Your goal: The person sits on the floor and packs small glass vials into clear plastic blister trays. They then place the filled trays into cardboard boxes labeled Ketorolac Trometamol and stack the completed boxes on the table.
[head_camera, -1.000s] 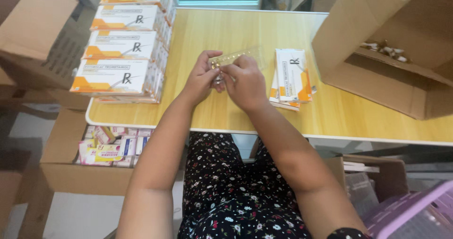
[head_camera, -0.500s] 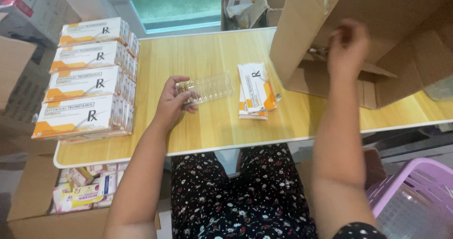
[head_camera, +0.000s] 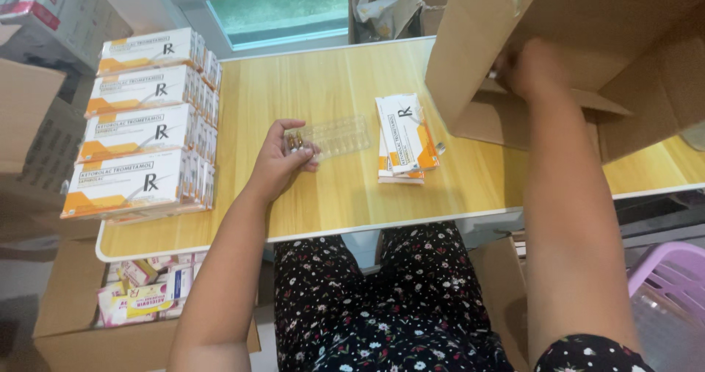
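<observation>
My left hand [head_camera: 283, 159] rests on the wooden table [head_camera: 338, 196] and holds the near end of a clear plastic ampoule tray [head_camera: 334, 137], which lies flat with small amber ampoules at its left end. My right hand [head_camera: 532, 67] reaches into a large open cardboard box [head_camera: 529, 19] at the right; its fingers are partly hidden inside, so I cannot see what they hold. A small stack of flat white-and-orange cartons [head_camera: 404, 137] lies between the tray and the box.
Stacked white-and-orange medicine boxes [head_camera: 143, 133] fill the table's left side. A cardboard box of pink and yellow packets [head_camera: 139, 298] sits on the floor at lower left. A purple plastic basket [head_camera: 672, 284] stands at lower right. More cardboard boxes [head_camera: 37, 122] stand at far left.
Both hands were together on the tray a second ago. My right hand left it and moved right into the cardboard box, while my left hand kept the tray and lowered it to the table.
</observation>
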